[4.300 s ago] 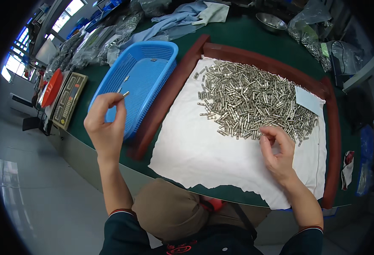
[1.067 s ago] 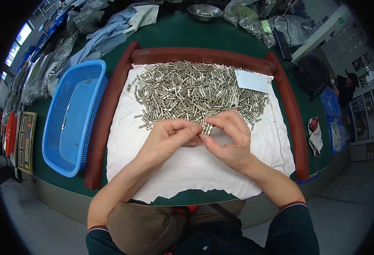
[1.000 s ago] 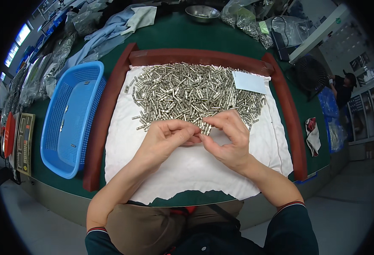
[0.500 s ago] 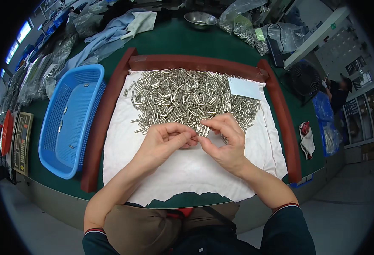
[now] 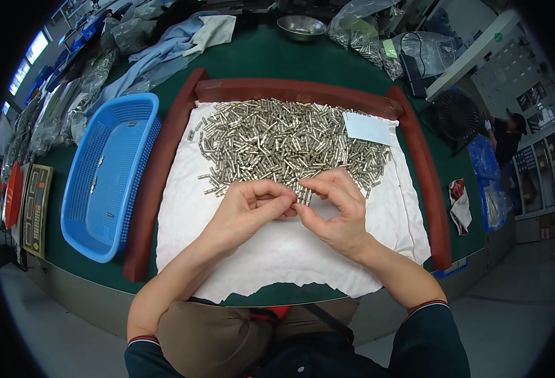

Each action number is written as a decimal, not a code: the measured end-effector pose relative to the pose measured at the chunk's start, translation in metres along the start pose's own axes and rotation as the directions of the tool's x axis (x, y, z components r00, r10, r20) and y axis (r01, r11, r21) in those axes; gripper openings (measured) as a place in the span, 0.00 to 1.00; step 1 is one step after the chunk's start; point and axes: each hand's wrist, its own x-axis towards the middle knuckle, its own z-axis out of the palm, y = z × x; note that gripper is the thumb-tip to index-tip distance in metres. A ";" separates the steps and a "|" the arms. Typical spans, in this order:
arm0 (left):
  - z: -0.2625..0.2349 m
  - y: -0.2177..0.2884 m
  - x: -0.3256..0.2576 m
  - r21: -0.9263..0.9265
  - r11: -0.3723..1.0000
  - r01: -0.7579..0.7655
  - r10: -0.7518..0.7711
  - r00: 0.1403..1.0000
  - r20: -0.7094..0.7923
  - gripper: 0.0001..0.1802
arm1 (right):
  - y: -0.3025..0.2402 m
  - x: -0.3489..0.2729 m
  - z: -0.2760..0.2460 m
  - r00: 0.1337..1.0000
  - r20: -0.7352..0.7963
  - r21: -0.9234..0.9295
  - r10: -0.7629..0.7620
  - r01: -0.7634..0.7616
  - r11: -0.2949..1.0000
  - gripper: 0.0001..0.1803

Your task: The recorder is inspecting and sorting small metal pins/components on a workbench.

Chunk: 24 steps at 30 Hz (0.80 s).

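Both my hands meet over the near edge of a heap of small silvery metal pins point(image 5: 258, 142) on a white cloth point(image 5: 277, 252). The fingers of my left hand point(image 5: 255, 205) are curled, with thumb and forefinger pinched together; whatever lies in them is hidden. Close beside it, my right hand point(image 5: 337, 205) has its thumb and forefinger set around a few upright pins point(image 5: 304, 196), which seem held between the tips. The heap behind makes their exact number hard to tell.
A dark red wooden frame point(image 5: 296, 90) borders the cloth on three sides. Left of it stands a blue basket point(image 5: 110, 208) with a few pins inside. A pale card point(image 5: 367, 128) rests on the heap. Farther back are a metal bowl point(image 5: 301, 26) and a black fan point(image 5: 457, 113).
The whole view has shifted slightly, the table things moving a little right. My hands stay together in nearly the same pose, with the left fingertips slightly nearer the right thumb.
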 end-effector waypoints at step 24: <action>-0.002 -0.004 0.000 -0.073 0.995 0.062 -0.057 0.995 0.076 0.08 | -0.006 0.004 0.002 0.988 0.042 -0.002 -0.146 0.146 0.989 0.18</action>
